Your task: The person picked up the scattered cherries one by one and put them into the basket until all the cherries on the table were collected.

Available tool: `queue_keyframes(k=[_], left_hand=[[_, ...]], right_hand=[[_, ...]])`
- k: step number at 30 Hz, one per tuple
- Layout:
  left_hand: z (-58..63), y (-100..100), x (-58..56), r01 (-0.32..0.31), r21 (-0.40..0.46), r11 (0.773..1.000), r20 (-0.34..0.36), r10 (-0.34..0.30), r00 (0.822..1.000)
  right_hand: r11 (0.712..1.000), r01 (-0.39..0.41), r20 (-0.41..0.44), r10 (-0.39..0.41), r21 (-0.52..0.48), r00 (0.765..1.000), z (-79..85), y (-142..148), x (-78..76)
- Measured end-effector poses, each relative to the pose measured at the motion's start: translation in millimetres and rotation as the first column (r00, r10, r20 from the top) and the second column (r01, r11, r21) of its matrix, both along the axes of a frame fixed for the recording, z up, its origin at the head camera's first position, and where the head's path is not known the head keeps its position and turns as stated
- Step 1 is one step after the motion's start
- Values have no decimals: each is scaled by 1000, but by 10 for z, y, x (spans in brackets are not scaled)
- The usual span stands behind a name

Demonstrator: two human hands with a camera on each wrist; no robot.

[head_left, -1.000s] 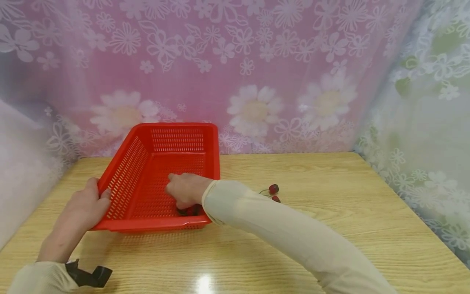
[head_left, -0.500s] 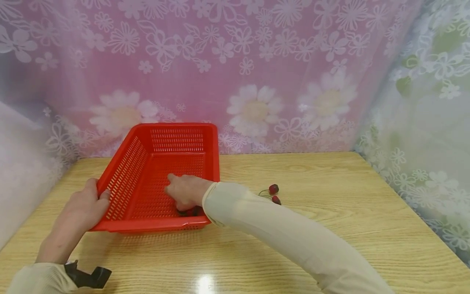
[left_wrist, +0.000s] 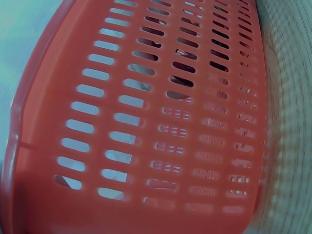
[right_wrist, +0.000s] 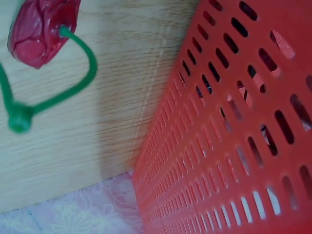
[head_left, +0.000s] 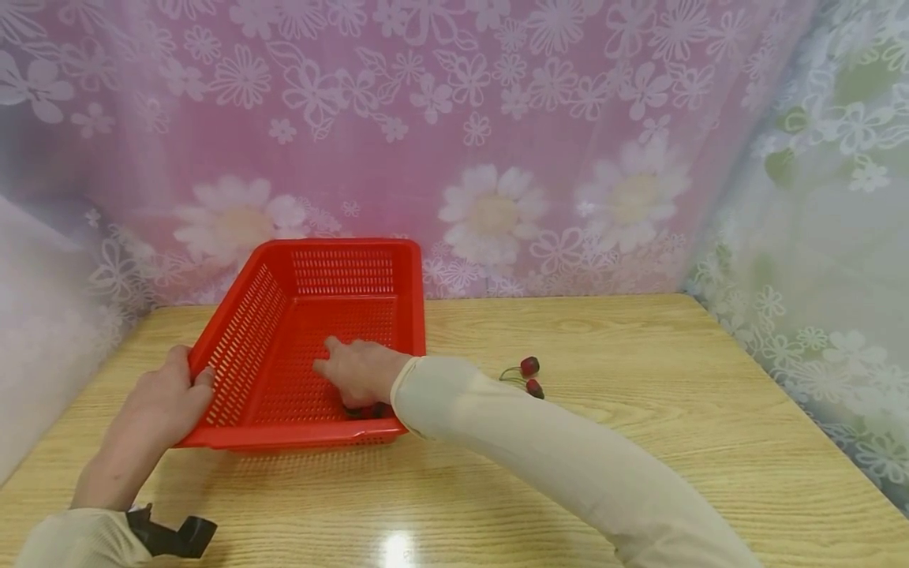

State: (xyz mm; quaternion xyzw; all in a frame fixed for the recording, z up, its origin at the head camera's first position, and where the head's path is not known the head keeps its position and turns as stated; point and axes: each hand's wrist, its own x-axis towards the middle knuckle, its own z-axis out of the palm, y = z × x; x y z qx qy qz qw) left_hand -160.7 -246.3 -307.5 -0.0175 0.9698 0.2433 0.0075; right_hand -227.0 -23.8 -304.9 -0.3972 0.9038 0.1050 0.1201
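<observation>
In the head view a red plastic basket [head_left: 284, 435] with slotted walls stands on the left of the table. My left hand [head_left: 159, 402] grips its left rim near the front corner, thumb on the inside. Inside the basket, my right hand [head_left: 358, 371] reaches down near the front right corner, over some dark cherries [head_left: 379, 409]. Its lower fingers are hidden, so whether they hold anything is unclear. A pair of dark red cherries [head_left: 530, 366] with joined green stems lies on the table right of the basket; one cherry [right_wrist: 41, 31] shows close up in the right wrist view.
The wooden table [head_left: 639, 442] ends against a pink flowered curtain [head_left: 497, 118] at the back. A pale flowered curtain [head_left: 838, 237] borders its right side. In the left wrist view the basket's slotted wall [left_wrist: 146, 117] fills most of the picture.
My right hand has shifted slightly to the left inside the basket, and less of the cherries under it shows. The left hand and the basket stay almost where they were.
</observation>
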Motion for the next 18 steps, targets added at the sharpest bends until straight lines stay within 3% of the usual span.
queue_keyframes(k=[18], left_hand=[[-8, -5, -6, -2, 0, 1000, 5, 2, 1000]], right_hand=[[995, 14, 2, -14, 99, 1000, -20, 5, 8]])
